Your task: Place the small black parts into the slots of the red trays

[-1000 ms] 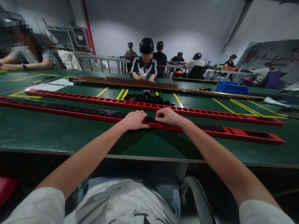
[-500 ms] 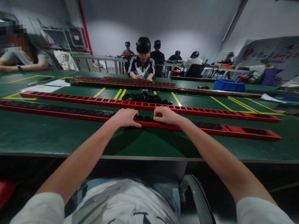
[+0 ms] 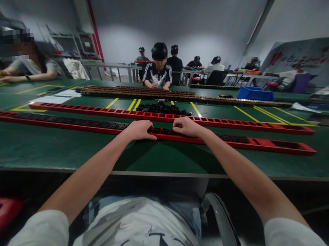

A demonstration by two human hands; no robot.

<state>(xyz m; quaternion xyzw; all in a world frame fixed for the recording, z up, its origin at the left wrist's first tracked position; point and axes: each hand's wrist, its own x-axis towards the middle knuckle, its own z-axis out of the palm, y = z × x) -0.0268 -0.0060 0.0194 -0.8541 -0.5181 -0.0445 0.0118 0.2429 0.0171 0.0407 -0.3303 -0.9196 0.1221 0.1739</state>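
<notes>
"What do I have closest to me?"

"From my end, just past the tabletop's near edge [image 3: 164,176], I have the left hand [image 3: 138,130] straddling the near red frame [image 3: 263,143], thumb toward me and fingers across it; I can't tell whether it clamps. The right hand [image 3: 187,127] is curled over the same frame, fingertips down by the black pieces [image 3: 164,131]. I can't tell whether it pinches one."

"How full is that frame?"

"I'd judge it well along. A long run of black pieces sits left of the left hand, a few show between the hands, and a short run sits right of the right hand. What is under the hands is hidden from me. The large opening at the right end holds none; the left end is too small for me to read."

"And beyond?"

"The far red frame [image 3: 278,127] lies alongside. I make out no black pieces in its openings, so I'd call it not begun. Just behind it I see a pile of black parts [image 3: 161,108], then long brown strips [image 3: 137,90] and a seated co-worker [image 3: 159,74]."
</notes>
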